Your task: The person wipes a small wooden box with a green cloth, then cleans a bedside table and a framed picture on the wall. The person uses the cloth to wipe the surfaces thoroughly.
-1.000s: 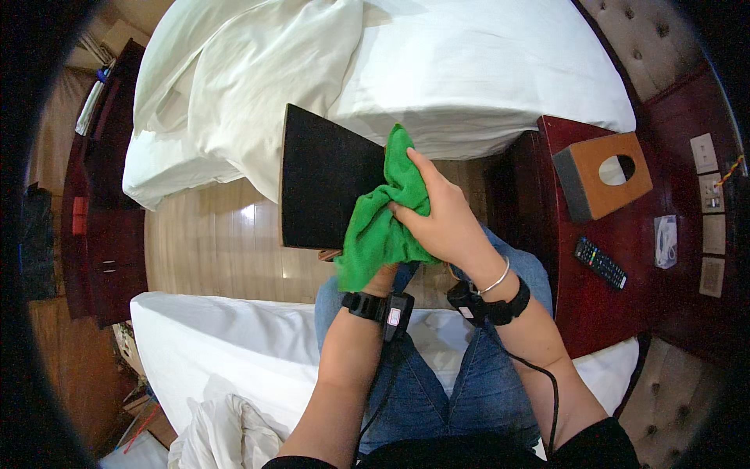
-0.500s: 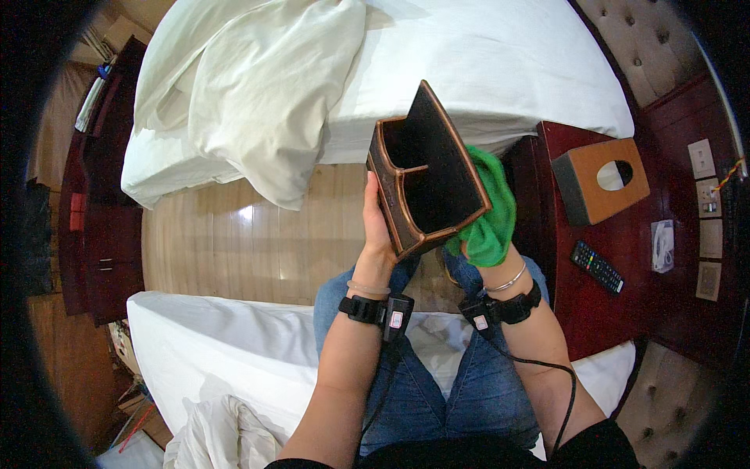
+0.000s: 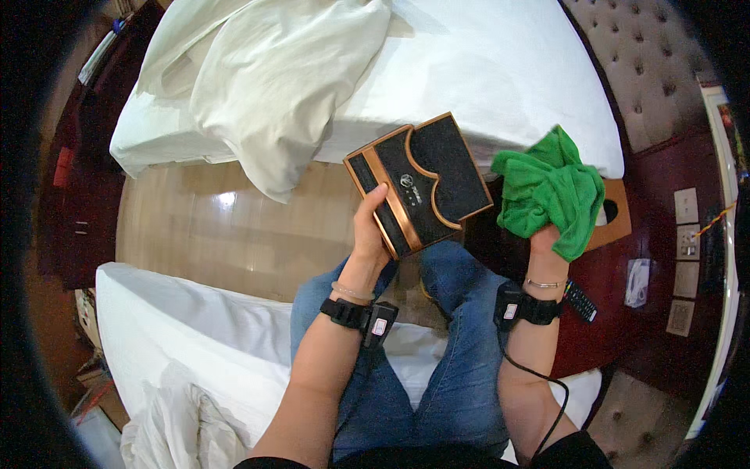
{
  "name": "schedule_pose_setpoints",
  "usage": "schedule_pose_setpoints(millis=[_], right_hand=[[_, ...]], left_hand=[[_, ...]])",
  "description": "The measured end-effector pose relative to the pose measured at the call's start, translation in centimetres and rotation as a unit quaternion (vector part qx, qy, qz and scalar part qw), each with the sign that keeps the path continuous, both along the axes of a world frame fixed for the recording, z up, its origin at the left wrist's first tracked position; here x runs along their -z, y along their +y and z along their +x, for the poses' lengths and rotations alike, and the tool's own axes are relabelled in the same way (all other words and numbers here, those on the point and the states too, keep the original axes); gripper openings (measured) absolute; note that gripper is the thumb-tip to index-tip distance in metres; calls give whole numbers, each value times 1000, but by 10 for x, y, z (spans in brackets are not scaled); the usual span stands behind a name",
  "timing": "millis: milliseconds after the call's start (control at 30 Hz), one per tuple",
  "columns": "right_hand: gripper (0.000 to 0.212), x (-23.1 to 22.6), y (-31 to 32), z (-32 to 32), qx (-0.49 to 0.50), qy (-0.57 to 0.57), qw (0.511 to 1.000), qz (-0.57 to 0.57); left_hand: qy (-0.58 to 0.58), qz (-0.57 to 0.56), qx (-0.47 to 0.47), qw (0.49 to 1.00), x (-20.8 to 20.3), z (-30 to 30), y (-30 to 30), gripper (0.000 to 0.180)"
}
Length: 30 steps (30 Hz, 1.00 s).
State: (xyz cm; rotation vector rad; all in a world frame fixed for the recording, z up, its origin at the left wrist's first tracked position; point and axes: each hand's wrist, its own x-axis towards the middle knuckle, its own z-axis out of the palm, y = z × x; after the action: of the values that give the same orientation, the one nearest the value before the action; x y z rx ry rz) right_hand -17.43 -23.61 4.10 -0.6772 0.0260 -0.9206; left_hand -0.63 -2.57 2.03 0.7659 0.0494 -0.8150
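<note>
My left hand (image 3: 370,228) grips a black desk organizer box (image 3: 418,184) with copper-coloured trim by its lower left side. The thumb lies across the copper band on its front, and the other fingers are hidden behind it. The box is tilted, its wavy-edged front turned up at me. To the right, apart from the box, my right hand (image 3: 544,238) is closed on a bunched green cloth (image 3: 551,187). The cloth covers most of that hand's fingers.
A dark red nightstand (image 3: 582,336) on the right bears a brown tissue box (image 3: 616,215), partly behind the cloth, a black remote control (image 3: 580,302) and a small white item (image 3: 637,281). White beds (image 3: 484,62) lie ahead and behind, with wooden floor (image 3: 211,234) between.
The box has turned so its front faces me instead of its open compartments. My right hand with the cloth has come away from the box, up and to the right.
</note>
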Motion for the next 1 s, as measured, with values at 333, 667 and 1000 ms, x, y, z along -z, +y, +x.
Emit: schedule_pose_setpoints(millis=[333,667,1000], right_hand=[[31,-54,65,36,107,300,913,-254],[26,-37,92,67,52,291,811,-505],[39,25,33,63,-9,390,885,-253]], left_hand=[[-611,282,-160,722,-4,-11,0,86],[-679,320,-153,642,24,-4,-4,64],[-667,322,-66,669,-8,-17,4,74]])
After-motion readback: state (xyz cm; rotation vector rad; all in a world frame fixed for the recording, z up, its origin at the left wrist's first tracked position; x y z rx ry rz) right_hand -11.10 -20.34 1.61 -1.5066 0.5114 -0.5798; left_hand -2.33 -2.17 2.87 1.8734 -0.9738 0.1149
